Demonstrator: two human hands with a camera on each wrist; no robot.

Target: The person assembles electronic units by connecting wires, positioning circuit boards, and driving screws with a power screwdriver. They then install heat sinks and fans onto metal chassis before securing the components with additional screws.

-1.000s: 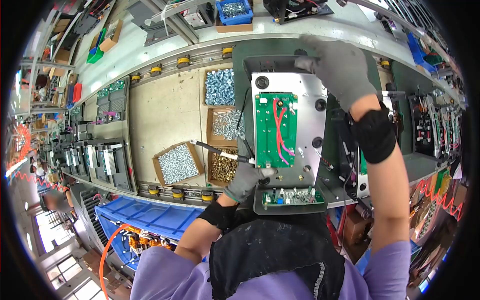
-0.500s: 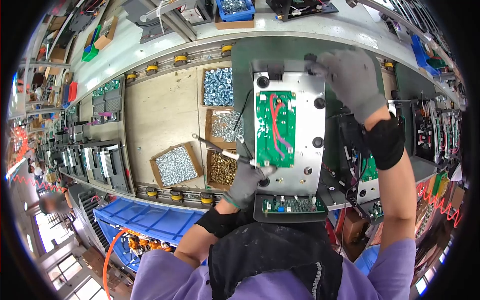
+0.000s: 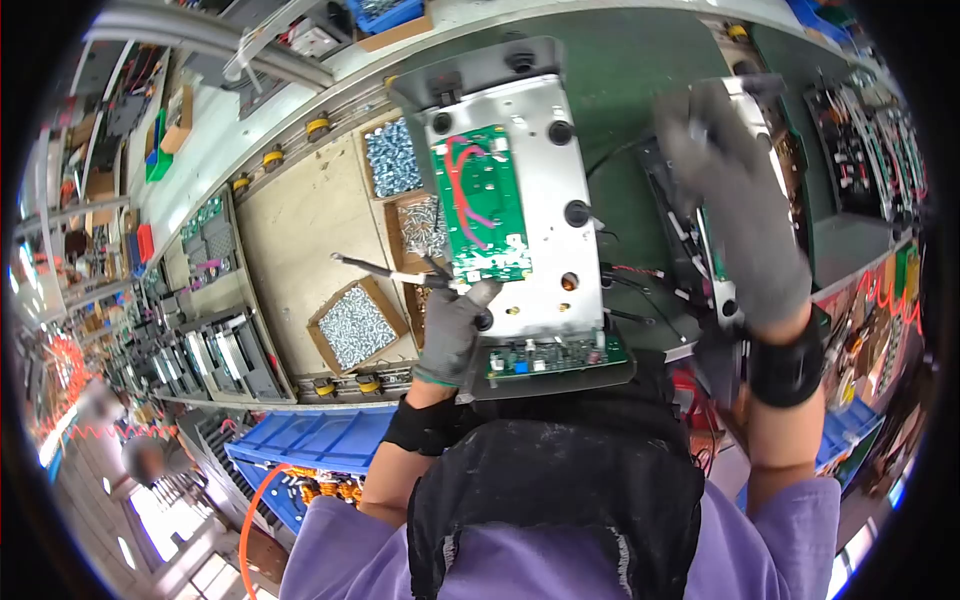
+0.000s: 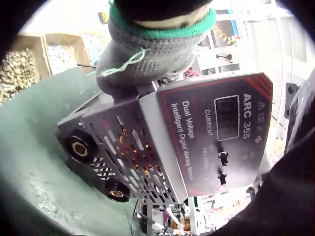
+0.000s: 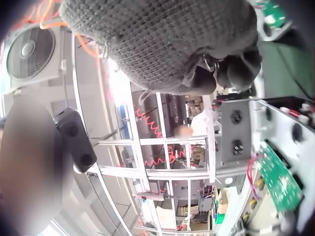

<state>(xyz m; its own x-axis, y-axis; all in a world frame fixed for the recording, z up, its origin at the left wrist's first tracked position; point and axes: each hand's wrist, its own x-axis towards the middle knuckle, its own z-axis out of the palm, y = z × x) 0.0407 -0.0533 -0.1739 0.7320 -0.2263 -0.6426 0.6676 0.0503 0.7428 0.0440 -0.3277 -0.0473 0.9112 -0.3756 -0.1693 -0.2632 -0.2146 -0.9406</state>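
Note:
In the head view a welding machine chassis stands at an angle on the green work board, a green circuit board with red wires on its metal plate. My gloved left hand grips the chassis's near left corner, thumb over the plate. Its front panel, marked ARC 355, faces up in the left wrist view. To the right, my gloved right hand hovers over a second unit. Its curled fingers pinch small shiny metal parts; their exact kind is hidden by the glove.
Cardboard boxes of screws lie left of the chassis. A cable with a ring lug sticks out leftward past my left hand. Roller track runs along the bench's far side. A blue crate sits by my left arm.
The chassis has turned counterclockwise and shifted left in the head view, my left hand still on its corner. My right hand has left its far end and come right and nearer.

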